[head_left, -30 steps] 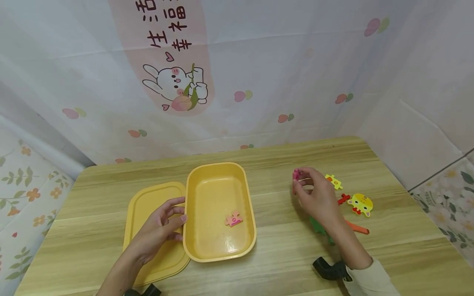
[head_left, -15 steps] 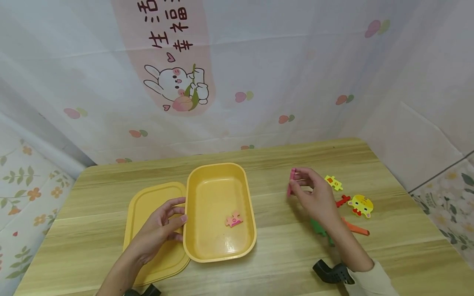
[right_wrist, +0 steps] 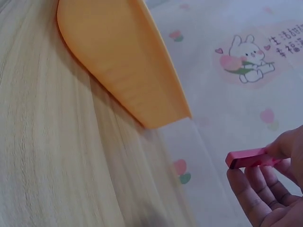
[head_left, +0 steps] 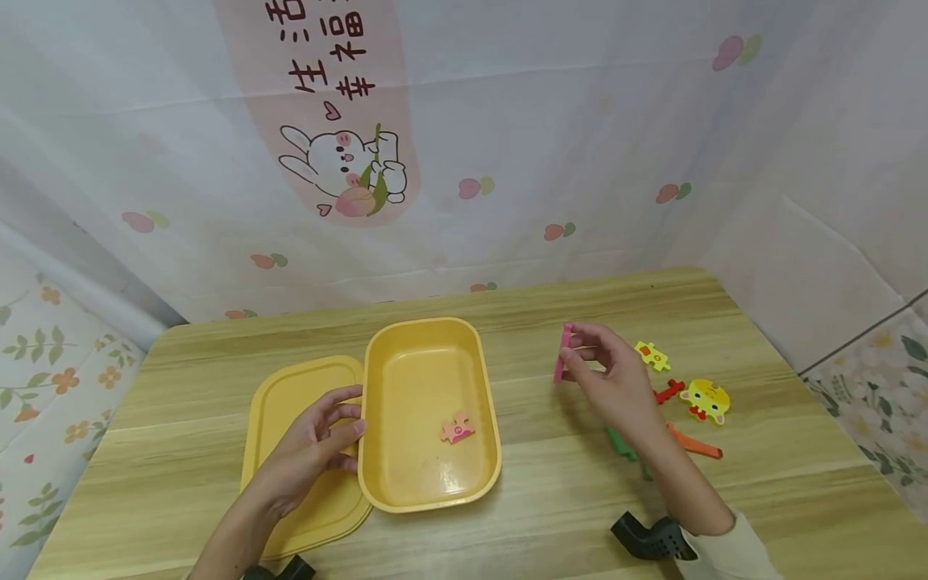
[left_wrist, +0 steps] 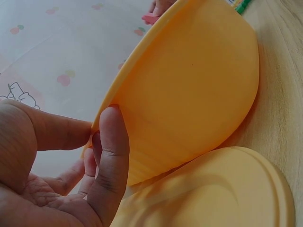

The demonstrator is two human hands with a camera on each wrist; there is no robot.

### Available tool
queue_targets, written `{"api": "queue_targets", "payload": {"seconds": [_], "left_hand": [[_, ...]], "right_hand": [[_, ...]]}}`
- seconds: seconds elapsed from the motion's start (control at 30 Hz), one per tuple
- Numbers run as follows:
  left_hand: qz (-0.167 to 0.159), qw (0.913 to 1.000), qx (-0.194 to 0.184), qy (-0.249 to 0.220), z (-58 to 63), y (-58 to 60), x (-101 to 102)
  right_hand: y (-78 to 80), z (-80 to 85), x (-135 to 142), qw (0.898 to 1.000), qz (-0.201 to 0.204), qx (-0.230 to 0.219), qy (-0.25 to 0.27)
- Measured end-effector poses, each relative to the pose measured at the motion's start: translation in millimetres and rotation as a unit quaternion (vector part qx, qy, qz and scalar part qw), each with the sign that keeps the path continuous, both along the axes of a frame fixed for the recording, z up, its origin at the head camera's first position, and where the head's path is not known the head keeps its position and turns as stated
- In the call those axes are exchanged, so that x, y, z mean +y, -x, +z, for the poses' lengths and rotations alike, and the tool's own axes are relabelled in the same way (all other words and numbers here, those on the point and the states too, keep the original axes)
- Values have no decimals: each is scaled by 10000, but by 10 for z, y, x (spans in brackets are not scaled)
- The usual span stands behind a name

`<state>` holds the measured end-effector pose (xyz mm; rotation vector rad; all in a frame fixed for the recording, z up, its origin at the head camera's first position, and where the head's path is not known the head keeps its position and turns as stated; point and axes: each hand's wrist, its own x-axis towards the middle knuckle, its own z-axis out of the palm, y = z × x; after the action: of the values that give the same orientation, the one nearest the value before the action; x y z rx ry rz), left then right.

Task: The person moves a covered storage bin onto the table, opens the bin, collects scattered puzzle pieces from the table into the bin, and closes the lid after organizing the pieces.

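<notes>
My left hand (head_left: 308, 451) pinches the left rim of a yellow plastic box (head_left: 380, 346), thumb on one side of the rim and fingers on the other, as the left wrist view shows. Inside the box lies a small peach puzzle piece (head_left: 457, 429) with a pink pattern. To the right of the box, my right hand (head_left: 616, 379) holds a flat pink piece (head_left: 563, 353) between thumb and fingertips above the table. That piece stands edge-on in the head view; in the right wrist view its pink edge (right_wrist: 246, 154) shows, and its face is mostly hidden.
A yellow lid (head_left: 290, 395) lies left of the box, partly under my left hand. Right of my right hand lie a yellow puzzle piece (head_left: 654, 356), a red piece (head_left: 670, 391), a yellow animal-head piece (head_left: 706, 400), an orange strip (head_left: 696, 445) and a partly covered green piece (head_left: 622, 443).
My right hand has shifted slightly left with the pink piece, which has turned from mostly hidden to upright and edge-on. My left hand and the box have stayed in place.
</notes>
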<state>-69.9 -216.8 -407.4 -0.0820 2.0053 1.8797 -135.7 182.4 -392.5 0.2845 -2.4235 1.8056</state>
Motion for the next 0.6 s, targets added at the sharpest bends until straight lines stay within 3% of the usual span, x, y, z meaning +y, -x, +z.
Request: {"api": "queue_targets", "payload": {"seconds": [0.3,0.6], "left_hand": [[23,10000,14,4,-2,8,6],[27,10000,-3,26,-10,-5,-7]], "right_hand": [[-28,34,-73,9998,40,115,187],[-76,71,-136,9993,106,-126,347]]}}
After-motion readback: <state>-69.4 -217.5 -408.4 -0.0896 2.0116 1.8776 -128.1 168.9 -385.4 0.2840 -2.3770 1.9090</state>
